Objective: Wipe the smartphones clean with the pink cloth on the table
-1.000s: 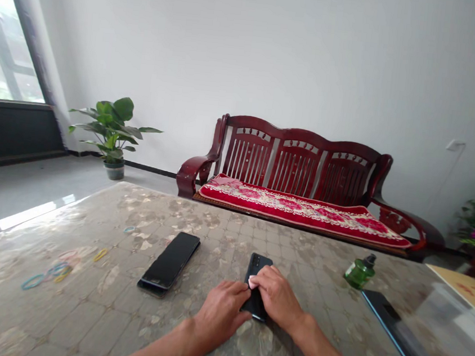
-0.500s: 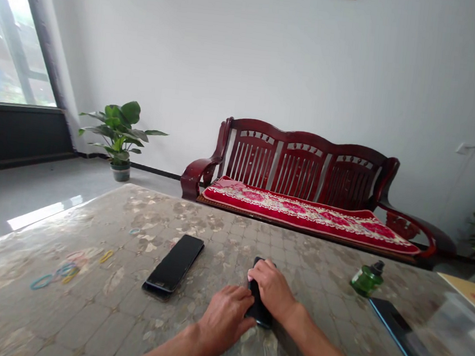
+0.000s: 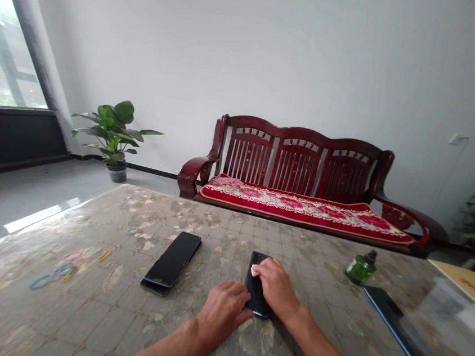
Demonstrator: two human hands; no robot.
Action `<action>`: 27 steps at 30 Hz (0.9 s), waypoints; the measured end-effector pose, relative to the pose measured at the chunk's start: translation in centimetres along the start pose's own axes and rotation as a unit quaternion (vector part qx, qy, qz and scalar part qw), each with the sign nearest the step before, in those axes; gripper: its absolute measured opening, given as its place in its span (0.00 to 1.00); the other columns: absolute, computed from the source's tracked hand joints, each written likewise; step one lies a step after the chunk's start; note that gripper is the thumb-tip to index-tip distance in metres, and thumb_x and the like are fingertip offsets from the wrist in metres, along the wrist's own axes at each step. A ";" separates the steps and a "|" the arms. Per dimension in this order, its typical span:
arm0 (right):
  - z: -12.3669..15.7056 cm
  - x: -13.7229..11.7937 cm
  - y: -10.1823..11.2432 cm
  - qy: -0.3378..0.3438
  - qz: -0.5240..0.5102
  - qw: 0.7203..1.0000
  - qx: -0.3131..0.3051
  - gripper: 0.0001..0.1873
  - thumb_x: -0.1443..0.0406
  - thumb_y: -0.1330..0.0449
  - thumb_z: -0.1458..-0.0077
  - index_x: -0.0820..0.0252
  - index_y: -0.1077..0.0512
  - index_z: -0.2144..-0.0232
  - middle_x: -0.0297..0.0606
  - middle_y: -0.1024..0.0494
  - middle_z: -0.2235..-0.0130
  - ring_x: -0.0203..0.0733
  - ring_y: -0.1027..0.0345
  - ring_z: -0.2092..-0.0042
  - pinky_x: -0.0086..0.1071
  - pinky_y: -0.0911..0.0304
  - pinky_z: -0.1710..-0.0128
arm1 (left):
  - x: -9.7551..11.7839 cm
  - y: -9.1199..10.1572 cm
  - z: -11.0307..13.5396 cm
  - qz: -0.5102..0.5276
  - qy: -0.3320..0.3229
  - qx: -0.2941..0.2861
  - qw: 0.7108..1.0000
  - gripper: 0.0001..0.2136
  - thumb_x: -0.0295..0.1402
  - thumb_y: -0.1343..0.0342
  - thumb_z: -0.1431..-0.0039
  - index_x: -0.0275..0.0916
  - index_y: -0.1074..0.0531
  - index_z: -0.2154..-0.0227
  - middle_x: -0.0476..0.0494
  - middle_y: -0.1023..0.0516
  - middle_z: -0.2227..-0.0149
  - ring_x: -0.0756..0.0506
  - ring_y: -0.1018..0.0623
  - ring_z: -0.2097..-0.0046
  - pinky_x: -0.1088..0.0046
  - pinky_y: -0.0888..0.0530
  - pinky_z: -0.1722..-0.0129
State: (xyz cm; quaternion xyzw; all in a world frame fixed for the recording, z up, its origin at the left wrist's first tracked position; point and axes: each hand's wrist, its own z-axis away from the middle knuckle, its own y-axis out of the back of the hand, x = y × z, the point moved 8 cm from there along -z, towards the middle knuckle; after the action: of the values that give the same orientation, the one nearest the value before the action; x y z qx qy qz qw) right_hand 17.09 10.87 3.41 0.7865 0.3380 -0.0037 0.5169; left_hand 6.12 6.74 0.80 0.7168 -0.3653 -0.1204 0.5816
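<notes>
Right hand [image 3: 277,288]: shifted nearer, baring more phone [image 3: 257,300]; pinches pale scrap [image 3: 255,270].
Left hand [image 3: 224,308]: grips near-left edge, presumably steadying.

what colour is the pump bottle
The pump bottle is green with a black top, seen in the head view.

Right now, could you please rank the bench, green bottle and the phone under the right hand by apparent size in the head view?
1. Bench
2. Phone, partly covered by the right hand
3. Green bottle

Daylight from the window [image 3: 8,57] glares on the floor [image 3: 44,215]; the right edge looks dimmer, stretched and soft.
</notes>
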 end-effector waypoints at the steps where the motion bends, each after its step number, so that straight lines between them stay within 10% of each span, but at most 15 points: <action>1: 0.5 -0.5 -0.1 0.010 -0.004 1.000 -0.006 0.15 0.74 0.48 0.40 0.55 0.24 0.67 0.36 0.25 0.66 0.41 0.35 0.60 0.33 0.38 0.59 | 0.0 0.0 0.0 -0.001 0.000 -0.002 1.000 0.07 0.38 0.37 0.42 0.40 0.25 0.66 0.48 0.21 0.64 0.44 0.22 0.60 0.71 0.27 0.58; 16: 2.8 -2.1 0.7 0.031 -0.067 0.996 0.044 0.15 0.74 0.50 0.39 0.56 0.25 0.67 0.38 0.27 0.67 0.42 0.37 0.61 0.35 0.38 0.60 | -3.5 1.9 -1.2 0.118 0.124 0.013 0.985 0.13 0.24 0.51 0.39 0.43 0.26 0.56 0.48 0.20 0.58 0.46 0.22 0.56 0.75 0.29 0.56; 27: 3.8 -5.6 0.7 0.115 -0.040 0.992 0.024 0.12 0.74 0.50 0.44 0.57 0.29 0.69 0.38 0.28 0.66 0.42 0.38 0.62 0.35 0.42 0.59 | -0.5 0.5 -8.5 -0.077 -0.182 -0.144 0.970 0.35 0.22 0.41 0.47 0.53 0.41 0.38 0.40 0.49 0.31 0.34 0.47 0.32 0.50 0.40 0.39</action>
State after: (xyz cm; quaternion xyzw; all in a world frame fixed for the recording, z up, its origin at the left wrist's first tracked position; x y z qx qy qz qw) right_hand 14.49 4.64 4.15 0.7798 0.4263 0.0575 0.4548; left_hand 10.65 13.43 3.64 0.6173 -0.3880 -0.3446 0.5913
